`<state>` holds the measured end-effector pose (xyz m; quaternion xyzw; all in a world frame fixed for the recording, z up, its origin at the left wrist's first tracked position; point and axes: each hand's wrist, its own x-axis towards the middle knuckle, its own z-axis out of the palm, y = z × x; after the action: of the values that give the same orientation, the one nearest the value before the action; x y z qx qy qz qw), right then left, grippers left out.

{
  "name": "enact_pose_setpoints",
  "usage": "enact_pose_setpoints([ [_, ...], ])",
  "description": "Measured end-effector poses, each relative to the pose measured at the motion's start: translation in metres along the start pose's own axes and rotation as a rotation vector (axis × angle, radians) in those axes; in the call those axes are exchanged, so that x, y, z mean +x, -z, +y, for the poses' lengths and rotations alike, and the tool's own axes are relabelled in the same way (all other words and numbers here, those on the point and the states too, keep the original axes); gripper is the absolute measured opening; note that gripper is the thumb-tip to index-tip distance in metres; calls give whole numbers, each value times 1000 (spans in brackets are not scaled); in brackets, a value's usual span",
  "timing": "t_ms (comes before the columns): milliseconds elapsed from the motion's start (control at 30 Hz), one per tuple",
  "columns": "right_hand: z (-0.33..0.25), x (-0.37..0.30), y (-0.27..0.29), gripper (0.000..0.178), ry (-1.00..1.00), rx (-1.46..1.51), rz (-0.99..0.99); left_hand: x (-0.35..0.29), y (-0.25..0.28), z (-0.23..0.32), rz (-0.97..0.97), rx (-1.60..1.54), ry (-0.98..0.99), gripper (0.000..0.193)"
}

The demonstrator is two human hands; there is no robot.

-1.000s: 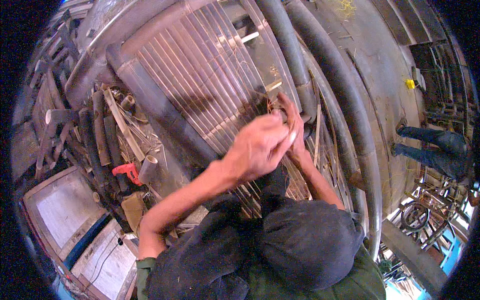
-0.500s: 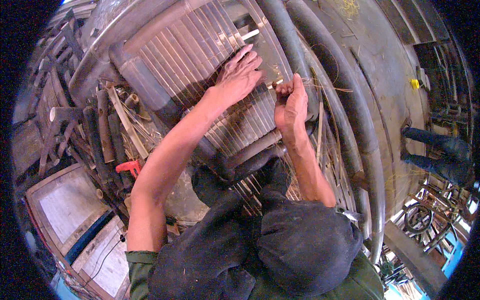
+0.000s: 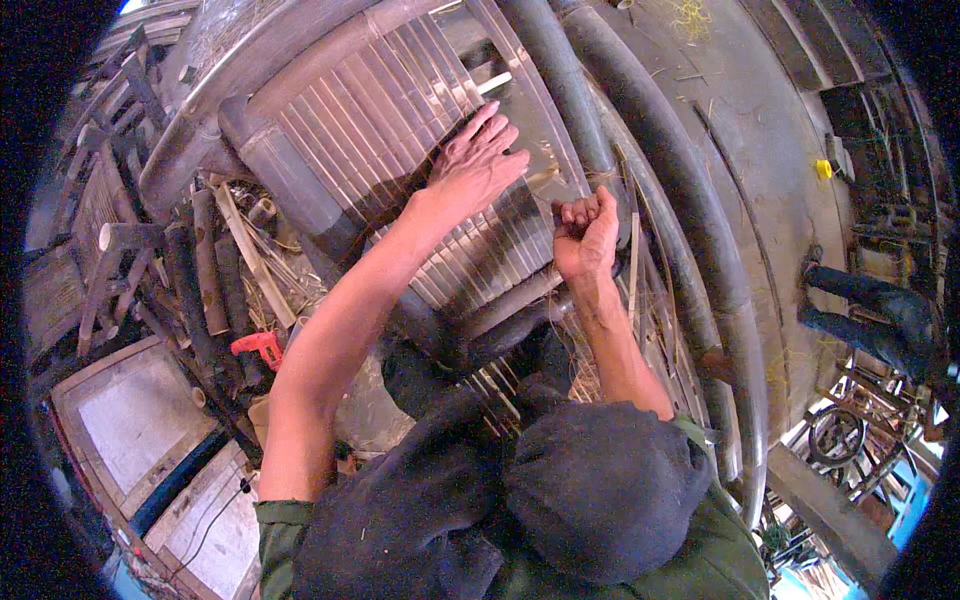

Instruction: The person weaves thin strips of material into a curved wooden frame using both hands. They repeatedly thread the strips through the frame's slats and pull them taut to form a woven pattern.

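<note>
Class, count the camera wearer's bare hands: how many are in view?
2: the left hand, spread over the slatted panel; the right hand, curled near the panel's right edge. Neither is hidden.

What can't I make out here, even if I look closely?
- Anything inside the right hand: head view, hidden by its own curled fingers.
- Part of the slatted panel: head view, covered by the left hand and forearm.
- The upper body above the blue-trousered legs: head view, lost at the dark right rim.
- What the yellow object is: head view, too small.
</note>
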<state>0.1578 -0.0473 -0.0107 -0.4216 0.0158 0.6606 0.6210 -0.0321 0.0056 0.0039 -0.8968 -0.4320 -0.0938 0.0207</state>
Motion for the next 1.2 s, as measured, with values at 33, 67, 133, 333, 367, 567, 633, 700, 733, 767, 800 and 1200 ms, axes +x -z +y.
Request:
enact_pose_setpoints([
  [33,-2,-1,3,33,7,14,-12,-2,-4,2,107,-61,2,25],
  [67,-3,-1,8,33,13,34,-28,-5,-4,2,214,-115,1,23],
  [133,-18,-14,54,27,-105,-207,-118,-17,28,12,373,-213,181,32],
  [333,-33,-81,85,40,-359,-1039,-291,-56,49,2,406,-9,569,27],
  [367,-23,-71,80,39,-226,-1155,-416,-55,50,2,371,-28,601,25],
  [567,25,-26,-27,41,-48,-985,-568,-48,72,16,194,-452,685,17],
  [633,44,-7,-55,42,-4,-858,-566,-54,74,26,117,-487,596,18],
  [700,50,-1,-79,40,93,-889,-543,-60,78,34,92,-608,586,18],
  [733,45,-3,-84,38,304,-1089,-504,-64,80,35,79,-670,583,17],
  [767,35,-5,-87,36,516,-1280,-460,-69,85,35,20,-740,663,19],
  [800,27,-6,-88,35,735,-1463,-407,-71,91,32,36,-774,698,19],
  [1200,28,40,-113,29,935,-1726,-565,-103,60,44,7,-1118,847,22],
])
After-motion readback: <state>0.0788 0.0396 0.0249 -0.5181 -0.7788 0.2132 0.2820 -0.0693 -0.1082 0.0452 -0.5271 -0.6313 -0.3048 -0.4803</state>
